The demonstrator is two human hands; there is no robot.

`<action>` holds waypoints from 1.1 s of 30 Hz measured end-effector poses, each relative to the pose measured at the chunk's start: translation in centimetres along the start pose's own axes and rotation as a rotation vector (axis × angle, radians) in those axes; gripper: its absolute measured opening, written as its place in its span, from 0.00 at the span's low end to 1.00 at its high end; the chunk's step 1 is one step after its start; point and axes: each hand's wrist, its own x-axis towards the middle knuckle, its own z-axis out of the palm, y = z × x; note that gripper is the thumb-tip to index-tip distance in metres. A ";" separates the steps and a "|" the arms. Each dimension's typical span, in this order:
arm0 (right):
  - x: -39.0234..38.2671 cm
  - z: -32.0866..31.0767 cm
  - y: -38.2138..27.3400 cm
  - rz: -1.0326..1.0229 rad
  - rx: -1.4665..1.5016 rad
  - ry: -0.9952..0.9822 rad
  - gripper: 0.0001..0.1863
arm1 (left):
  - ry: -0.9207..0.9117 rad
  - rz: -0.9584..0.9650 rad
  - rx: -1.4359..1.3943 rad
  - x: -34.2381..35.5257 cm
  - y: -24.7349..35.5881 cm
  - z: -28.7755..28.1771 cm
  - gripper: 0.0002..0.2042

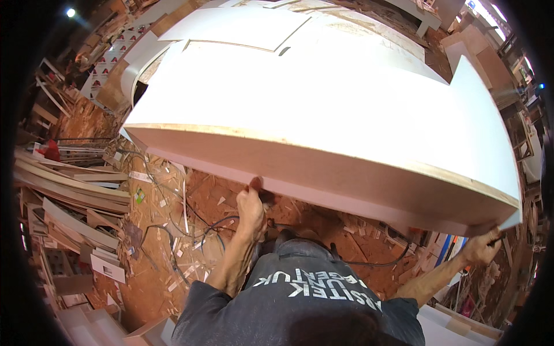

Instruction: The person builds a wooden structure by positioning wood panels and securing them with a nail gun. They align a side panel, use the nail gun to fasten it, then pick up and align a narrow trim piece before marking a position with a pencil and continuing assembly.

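Note:
A long white-faced wooden box frame (311,151), its front side bare and pinkish-brown in shade, spans the view in front of me, slightly tilted down to the right. My left hand (252,209) is closed at its lower front edge, left of the middle, with the thumb up against the board. The dark patch beside those fingers is too shaded to make out. At the lower right corner, my right hand (483,247) grips the frame, its fingers curled around the edge and partly hidden. A white upright end panel (482,121) rises on the right side.
White sheets (242,26) lie on the work surface beyond the frame. Stacked offcut strips (75,183) fill the left side. Black cable (216,222) snakes over the brown floor (153,288), strewn with scraps. White boards (456,328) sit at lower right.

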 end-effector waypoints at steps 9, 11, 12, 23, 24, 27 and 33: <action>3.5 -3.6 2.7 -0.495 -0.042 0.104 0.19 | 0.263 0.417 0.164 -0.8 -1.2 -1.3 0.19; 3.1 -4.5 1.6 -0.482 0.060 0.075 0.18 | 0.232 0.513 0.252 -1.2 1.8 -0.6 0.20; 2.7 -4.8 0.9 -0.374 0.145 0.053 0.18 | 0.217 0.564 0.301 -1.2 3.4 -0.3 0.21; 3.8 -6.8 -4.0 0.107 -0.195 -0.415 0.24 | 0.128 0.684 0.344 0.0 12.5 3.7 0.21; 4.3 -6.6 -3.8 0.122 -0.197 -0.451 0.24 | 0.124 0.695 0.361 0.2 13.3 4.2 0.22; 5.3 -4.9 -2.4 0.068 -0.105 -0.502 0.25 | 0.129 0.746 0.382 0.7 15.3 6.2 0.24; 7.5 -2.6 -4.2 -0.020 -0.136 -0.544 0.27 | 0.097 0.760 0.313 2.6 16.5 9.0 0.24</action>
